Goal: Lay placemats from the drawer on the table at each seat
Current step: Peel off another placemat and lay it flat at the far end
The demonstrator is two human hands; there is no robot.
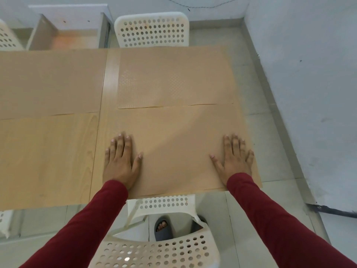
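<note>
A tan placemat [177, 144] lies flat on the near right part of the wooden table [48, 157], in front of the near chair. My left hand [120, 161] rests palm down on its left edge, fingers spread. My right hand [234, 157] presses flat on its right side. A second tan placemat [173, 78] with a dotted texture lies beyond it at the far seat. A third placemat [48, 82] covers the far left part of the table. The near left part of the table shows bare wood.
A white perforated chair [152, 29] stands at the far side, another white chair [160, 250] right below me, with my sandalled foot [163, 228] under it. A chair back [5, 37] shows at far left. A low open cabinet [67, 33] stands behind the table. Wall [309, 74] on the right.
</note>
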